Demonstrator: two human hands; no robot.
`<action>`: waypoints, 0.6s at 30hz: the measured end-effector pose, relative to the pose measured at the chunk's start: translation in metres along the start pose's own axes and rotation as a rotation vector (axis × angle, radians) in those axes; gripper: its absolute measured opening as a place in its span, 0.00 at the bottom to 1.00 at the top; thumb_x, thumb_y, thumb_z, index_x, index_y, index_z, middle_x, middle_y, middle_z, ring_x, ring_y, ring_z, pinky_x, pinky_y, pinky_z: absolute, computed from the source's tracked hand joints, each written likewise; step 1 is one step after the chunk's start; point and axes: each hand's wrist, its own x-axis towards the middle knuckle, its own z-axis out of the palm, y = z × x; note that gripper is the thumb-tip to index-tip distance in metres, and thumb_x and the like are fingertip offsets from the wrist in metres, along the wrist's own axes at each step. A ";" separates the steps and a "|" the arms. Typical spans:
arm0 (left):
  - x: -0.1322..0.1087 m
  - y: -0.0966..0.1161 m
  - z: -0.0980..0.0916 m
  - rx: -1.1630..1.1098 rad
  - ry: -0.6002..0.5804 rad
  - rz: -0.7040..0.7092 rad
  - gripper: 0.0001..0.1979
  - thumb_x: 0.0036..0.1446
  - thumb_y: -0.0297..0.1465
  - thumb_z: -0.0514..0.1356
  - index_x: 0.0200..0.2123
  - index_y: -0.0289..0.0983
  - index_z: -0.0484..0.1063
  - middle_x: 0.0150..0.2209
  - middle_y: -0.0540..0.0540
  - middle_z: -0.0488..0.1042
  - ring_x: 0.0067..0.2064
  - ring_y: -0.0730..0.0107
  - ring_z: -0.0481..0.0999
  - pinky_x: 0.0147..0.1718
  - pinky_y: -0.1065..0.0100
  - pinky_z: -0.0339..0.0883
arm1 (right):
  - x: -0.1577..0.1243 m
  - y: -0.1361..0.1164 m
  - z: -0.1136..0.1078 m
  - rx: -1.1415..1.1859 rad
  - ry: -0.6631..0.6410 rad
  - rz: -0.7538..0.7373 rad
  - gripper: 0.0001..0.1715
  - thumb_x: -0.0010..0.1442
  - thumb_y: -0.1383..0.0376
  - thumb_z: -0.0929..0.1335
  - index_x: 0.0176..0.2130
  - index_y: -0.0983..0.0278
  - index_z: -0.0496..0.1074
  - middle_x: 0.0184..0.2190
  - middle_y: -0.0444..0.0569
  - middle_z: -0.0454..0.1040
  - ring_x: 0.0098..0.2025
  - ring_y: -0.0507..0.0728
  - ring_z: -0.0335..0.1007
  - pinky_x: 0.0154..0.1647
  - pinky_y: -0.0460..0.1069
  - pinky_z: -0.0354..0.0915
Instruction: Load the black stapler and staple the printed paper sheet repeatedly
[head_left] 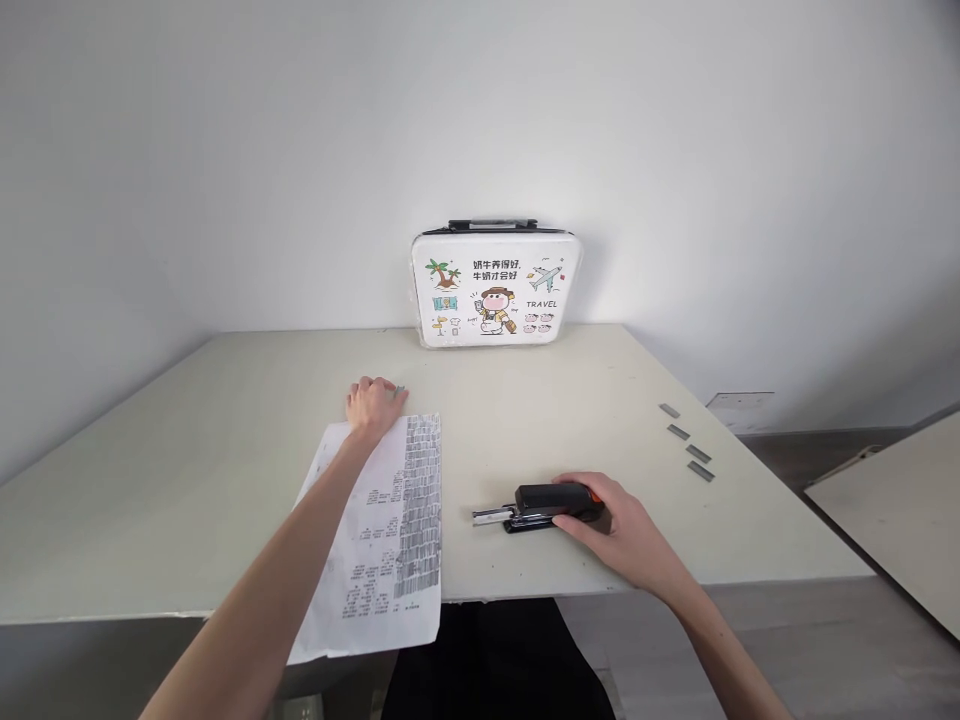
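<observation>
A black stapler lies on the table, its metal tray sticking out to the left. My right hand is closed around its right end. My left hand rests at the top edge of a printed sheet of paper, fingers curled. A small greenish-grey piece shows at the fingertips of that hand. The paper has dense dark marks down its right side, and its lower end hangs over the table's front edge.
Several grey staple strips lie toward the right of the pale table. A white case with cartoon prints and a black handle stands against the back wall. Another pale surface is at the far right.
</observation>
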 end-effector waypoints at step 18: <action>-0.149 0.060 -0.062 -0.614 -0.502 0.339 0.19 0.70 0.48 0.57 0.37 0.40 0.75 0.36 0.48 0.81 0.38 0.65 0.80 0.40 0.64 0.74 | -0.001 -0.003 -0.002 -0.023 0.021 -0.007 0.22 0.66 0.47 0.70 0.56 0.50 0.74 0.57 0.49 0.77 0.59 0.66 0.73 0.54 0.59 0.74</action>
